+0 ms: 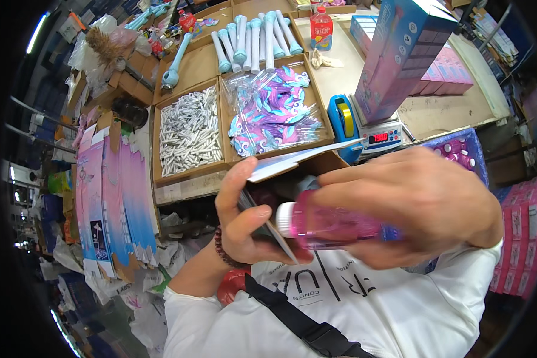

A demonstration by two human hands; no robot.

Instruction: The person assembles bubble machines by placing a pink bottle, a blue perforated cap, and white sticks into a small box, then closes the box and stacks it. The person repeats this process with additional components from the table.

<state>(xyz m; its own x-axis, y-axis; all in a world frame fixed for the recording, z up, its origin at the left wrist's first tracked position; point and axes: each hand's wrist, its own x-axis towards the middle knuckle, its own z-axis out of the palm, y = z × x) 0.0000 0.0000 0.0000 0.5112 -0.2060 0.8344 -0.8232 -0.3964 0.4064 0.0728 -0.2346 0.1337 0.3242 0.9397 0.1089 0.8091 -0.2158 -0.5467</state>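
Head view is showing the right hand (411, 203) grasping a pink bottle (335, 225), its white cap (284, 219) pointing left, while the left hand (238, 221) is gripping a carton (295, 162) just beside it. The smooth bottle could be slipping if the right hand's hold is loosening; the thin carton could be buckling if the left hand is squeezing hard. At right, a blue crate (482, 164) is holding pink bottles (456, 154). Farther, on the tabletop (432, 114), the left tray (191, 173) is holding small white sticks (191, 131); the neighbouring tray (280, 154) is holding purple-and-blue parts (268, 113). Pale wands (259, 45) are lying beyond.
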